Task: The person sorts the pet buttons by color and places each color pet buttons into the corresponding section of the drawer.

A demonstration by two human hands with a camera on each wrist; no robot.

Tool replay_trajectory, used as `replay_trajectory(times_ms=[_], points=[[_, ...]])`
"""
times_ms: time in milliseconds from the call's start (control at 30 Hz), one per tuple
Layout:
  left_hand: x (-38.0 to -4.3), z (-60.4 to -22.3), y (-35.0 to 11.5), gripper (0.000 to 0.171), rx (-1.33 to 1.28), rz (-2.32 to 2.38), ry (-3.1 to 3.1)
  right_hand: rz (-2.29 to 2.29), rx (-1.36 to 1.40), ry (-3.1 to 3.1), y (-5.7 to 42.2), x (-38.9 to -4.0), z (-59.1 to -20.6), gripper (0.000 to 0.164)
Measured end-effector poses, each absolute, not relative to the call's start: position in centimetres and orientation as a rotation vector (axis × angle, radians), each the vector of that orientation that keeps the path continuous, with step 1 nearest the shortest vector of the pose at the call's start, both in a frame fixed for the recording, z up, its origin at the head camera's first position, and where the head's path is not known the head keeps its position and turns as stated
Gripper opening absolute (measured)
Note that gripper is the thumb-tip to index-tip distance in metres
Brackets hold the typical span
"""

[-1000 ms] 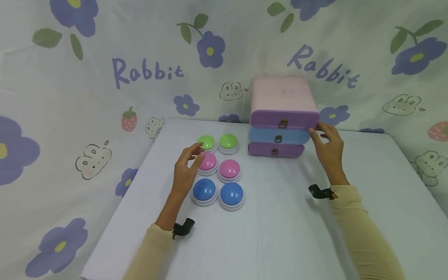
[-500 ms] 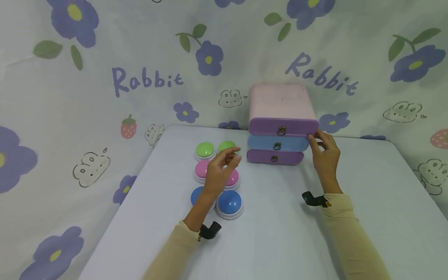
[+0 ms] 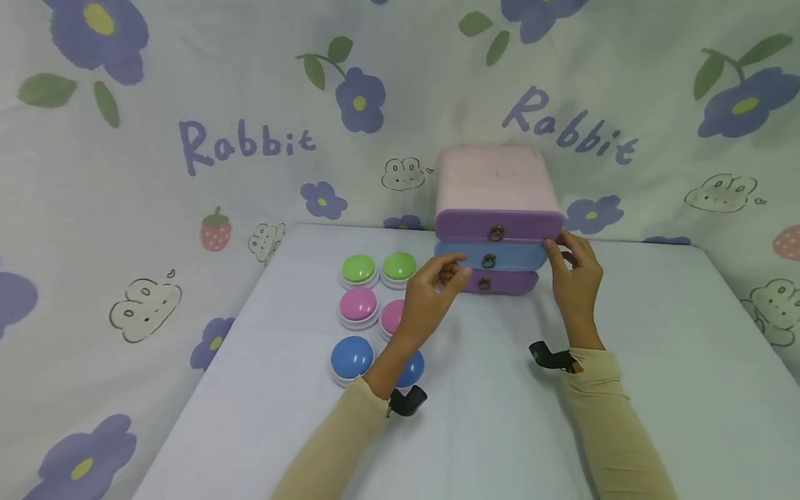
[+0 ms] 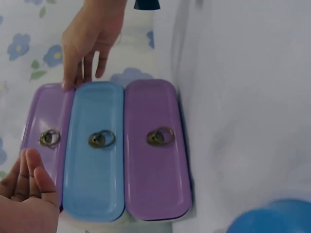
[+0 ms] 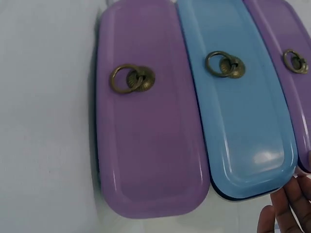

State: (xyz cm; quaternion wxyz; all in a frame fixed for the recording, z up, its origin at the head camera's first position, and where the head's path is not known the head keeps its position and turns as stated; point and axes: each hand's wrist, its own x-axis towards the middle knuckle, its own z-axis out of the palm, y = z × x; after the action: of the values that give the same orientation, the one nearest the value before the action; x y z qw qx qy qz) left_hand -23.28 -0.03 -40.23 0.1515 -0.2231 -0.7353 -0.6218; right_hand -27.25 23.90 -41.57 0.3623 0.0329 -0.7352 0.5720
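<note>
A pink chest of drawers [image 3: 500,177] has a purple top drawer [image 3: 459,226], a blue middle drawer [image 3: 521,256] and a purple bottom drawer [image 3: 520,282]. Each front carries a brass ring pull. My left hand [image 3: 428,298], fingers loosely bent and holding nothing, is in front of the chest's left part, overlapping the lower drawers. In the left wrist view that hand [image 4: 29,204] appears near the top drawer's ring [image 4: 49,138]. My right hand [image 3: 576,285] touches the chest's right edge with its fingertips, where the top and blue drawers meet; its fingers [image 5: 291,204] are mostly straight.
Left of the chest, dome-shaped push buttons stand in pairs on the white table [image 3: 487,417]: green [image 3: 358,267], pink [image 3: 358,303] and blue [image 3: 352,355]. My left forearm passes over the right-hand blue one [image 3: 414,368]. A patterned cloth [image 3: 250,62] hangs behind.
My left hand has moved right, from over the buttons to the front of the drawers. The right hand has stayed at the chest's right edge. All drawers look unchanged.
</note>
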Motion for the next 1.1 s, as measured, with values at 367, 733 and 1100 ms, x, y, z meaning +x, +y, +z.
replay_trajectory(times_ms=[367,733,1100], points=[[-25.7,-40.6,2.8,0.036,-0.533,-1.853,-2.085,1.513,0.088,-1.878,23.4,-26.3,-40.1,0.030],[-26.9,-40.4,5.7,0.028,-0.373,-1.726,-2.145,1.551,0.050,-1.873,23.5,-26.3,-40.4,0.031],[-27.6,-40.1,7.2,0.018,-0.161,-1.884,-2.026,1.547,0.077,-1.867,23.5,-26.3,-40.4,0.031]])
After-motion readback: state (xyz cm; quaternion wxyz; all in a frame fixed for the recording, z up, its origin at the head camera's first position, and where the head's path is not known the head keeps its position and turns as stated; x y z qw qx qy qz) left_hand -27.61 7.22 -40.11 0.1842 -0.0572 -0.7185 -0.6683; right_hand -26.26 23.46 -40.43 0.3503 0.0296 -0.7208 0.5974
